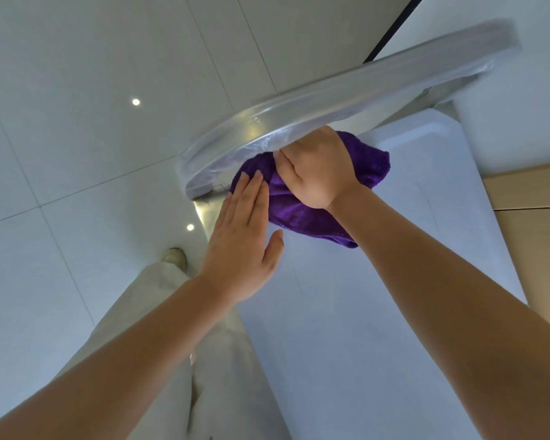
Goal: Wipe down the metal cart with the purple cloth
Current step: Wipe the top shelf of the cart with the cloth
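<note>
The metal cart's flat top [378, 312] fills the lower right, pale and film-covered. Its curved handle bar [331, 100], wrapped in clear plastic, arches across the far end. A purple cloth [302, 214] lies bunched on the top just below the bar. My right hand [315, 173] grips the cloth, fingers curled and partly hidden under the bar. My left hand [242, 236] lies flat with straight fingers, fingertips resting on the cloth's left edge, palm over the cart's left rim.
White glossy floor tiles [77, 154] spread to the left, with ceiling lights reflected in them. My beige trouser legs [159, 312] and a shoe [175, 257] stand beside the cart's left edge. A wooden surface [534, 223] borders the right side.
</note>
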`<state>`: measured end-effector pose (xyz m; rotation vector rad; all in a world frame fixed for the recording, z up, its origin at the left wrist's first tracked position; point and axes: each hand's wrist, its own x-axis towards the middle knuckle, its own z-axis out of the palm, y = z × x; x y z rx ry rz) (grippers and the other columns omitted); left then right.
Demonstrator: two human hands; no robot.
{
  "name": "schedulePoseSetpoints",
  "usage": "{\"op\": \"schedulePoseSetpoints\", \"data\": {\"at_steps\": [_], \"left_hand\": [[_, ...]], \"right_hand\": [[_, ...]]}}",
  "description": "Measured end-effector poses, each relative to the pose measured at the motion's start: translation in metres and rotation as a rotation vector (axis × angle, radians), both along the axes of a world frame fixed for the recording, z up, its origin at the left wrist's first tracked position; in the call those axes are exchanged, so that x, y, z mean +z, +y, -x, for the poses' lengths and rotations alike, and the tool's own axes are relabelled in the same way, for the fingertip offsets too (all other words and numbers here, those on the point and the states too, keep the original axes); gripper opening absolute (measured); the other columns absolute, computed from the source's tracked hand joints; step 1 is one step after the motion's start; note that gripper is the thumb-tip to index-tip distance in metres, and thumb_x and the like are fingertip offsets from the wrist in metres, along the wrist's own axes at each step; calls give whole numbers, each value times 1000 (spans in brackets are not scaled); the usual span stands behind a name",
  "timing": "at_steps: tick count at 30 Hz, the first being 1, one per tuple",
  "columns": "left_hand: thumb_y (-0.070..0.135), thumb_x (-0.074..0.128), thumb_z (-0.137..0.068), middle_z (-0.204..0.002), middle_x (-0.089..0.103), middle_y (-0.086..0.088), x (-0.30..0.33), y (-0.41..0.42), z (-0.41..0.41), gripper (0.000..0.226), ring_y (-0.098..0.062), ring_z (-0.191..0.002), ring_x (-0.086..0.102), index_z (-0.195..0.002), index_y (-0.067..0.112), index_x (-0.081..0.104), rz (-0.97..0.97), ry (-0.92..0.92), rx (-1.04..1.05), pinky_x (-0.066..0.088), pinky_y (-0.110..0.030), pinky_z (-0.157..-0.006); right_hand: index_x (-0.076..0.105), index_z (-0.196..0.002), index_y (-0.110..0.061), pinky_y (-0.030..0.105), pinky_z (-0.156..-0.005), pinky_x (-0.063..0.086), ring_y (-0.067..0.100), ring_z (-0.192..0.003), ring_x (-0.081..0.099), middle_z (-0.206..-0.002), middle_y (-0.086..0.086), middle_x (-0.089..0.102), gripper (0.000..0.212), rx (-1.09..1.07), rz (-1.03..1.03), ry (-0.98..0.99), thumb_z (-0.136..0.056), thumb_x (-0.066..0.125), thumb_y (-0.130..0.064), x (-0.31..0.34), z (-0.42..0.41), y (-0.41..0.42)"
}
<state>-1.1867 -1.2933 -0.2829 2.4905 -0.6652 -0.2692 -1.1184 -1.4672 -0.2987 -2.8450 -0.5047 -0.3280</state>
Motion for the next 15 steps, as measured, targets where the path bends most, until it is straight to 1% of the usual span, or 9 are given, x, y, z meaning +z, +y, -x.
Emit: {"op": "schedulePoseSetpoints", "data": {"at_steps": [4,6,11,13,15], "left_hand": [[32,36,-88,-146,34,-22,-2,-14,-4,63,-33,-138,25,-139,-7,34,-42,-28,-56,21,-45,-113],[32,35,-89,-147,33,-22,-1,-24,-6,64,-34,-138,26,-140,-6,32,-53,-20,-78,24,-46,-112],[31,36,-87,-147,33,-21,0,-47,-9,65,-32,-139,24,-141,-5,30,-50,-49,-83,20,-42,-113],[31,37,-87,-147,33,-21,-1,-53,-10,65,-33,-138,23,-140,-5,31,-52,-69,-72,21,-42,-112],[30,37,-87,-147,32,-22,-3,-58,-9,64,-34,-138,23,-140,-5,31,-64,-89,-79,20,-42,-112]], "right_hand": [[47,-54,-7,29,-54,27,21,-47,31,-49,6,43,36,11,-33,-51,-88,43,-18,0,0,-19],[45,-53,-7,28,-55,26,19,-49,27,-49,6,41,36,14,-47,-60,-87,44,-17,1,-1,-30],[49,-56,-5,31,-57,29,19,-51,32,-53,6,43,36,-50,-13,-31,-89,43,-18,0,-2,-61],[52,-59,-4,34,-58,33,21,-52,37,-56,7,47,36,-96,15,-12,-90,42,-19,-1,-1,-75],[52,-61,-4,34,-59,33,24,-53,39,-57,8,47,34,-134,34,-9,-90,42,-20,0,0,-89]]}}
